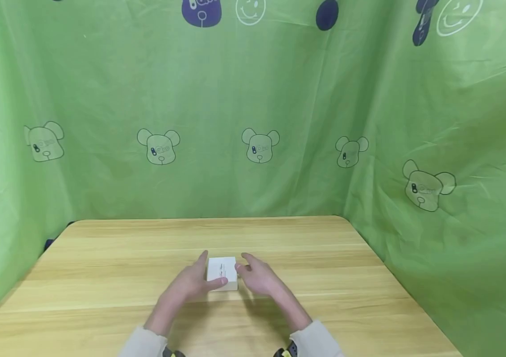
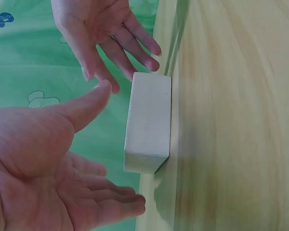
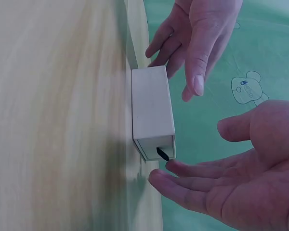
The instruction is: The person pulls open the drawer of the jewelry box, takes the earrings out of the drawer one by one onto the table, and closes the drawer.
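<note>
The white cardboard box (image 2: pixel 148 115) (lettered on top) lies flat on the desk (image 1: pixel 101 277), well in from its far edge, stable unaided, presumably why left hand (image 1: pixel 192 281) and right hand (image 1: pixel 258 276), fingers extended, flank it without gripping.

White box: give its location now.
In the head view, low and just left of centre, the white box sits on the table between the left hand and right hand.

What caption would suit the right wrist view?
Open right hand and left hand flank a white box on a wooden table.
</note>
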The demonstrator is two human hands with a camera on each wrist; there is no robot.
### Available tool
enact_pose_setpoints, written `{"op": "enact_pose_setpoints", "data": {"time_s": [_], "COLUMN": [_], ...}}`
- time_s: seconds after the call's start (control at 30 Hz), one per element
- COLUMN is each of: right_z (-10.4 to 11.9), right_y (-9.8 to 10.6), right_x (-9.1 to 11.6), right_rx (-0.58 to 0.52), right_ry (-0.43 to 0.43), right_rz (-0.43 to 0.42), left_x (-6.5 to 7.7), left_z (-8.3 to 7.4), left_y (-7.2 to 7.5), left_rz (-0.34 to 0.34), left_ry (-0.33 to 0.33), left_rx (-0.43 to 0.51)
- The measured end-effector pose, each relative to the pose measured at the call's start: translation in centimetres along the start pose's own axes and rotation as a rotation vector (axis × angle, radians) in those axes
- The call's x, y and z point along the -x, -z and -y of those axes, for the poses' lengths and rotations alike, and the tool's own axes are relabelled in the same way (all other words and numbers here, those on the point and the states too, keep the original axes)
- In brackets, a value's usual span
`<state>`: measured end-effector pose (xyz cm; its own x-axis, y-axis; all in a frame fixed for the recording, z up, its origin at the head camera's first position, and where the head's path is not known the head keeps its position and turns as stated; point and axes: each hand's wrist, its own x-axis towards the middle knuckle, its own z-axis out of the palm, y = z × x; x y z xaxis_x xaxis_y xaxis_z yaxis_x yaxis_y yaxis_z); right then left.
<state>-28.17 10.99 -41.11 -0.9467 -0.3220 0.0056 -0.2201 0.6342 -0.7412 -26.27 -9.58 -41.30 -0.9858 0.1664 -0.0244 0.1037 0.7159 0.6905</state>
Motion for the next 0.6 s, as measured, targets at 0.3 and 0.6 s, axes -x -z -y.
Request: {"op": "enact_pose_setpoints", "data": {"time_s": [0.3, 0.6], "right_z": [0.07, -0.03], "right_y": [-0.44, -0.71], "right_x": [0.02, 0.04], "right_rx": [-0.044, -0.075], "right_ry": [-0.012, -0.028], "right_rz": [0.046, 0.066], "left_x": [-0.31, -0.36], "left_z": [-0.04, -0.3], "left_y": [-0.44, -0.85], "left_rz": [0.008, 0.009], "left_ry": [-0.033, -0.045], "left_rx": [0.028, 0.018]}}
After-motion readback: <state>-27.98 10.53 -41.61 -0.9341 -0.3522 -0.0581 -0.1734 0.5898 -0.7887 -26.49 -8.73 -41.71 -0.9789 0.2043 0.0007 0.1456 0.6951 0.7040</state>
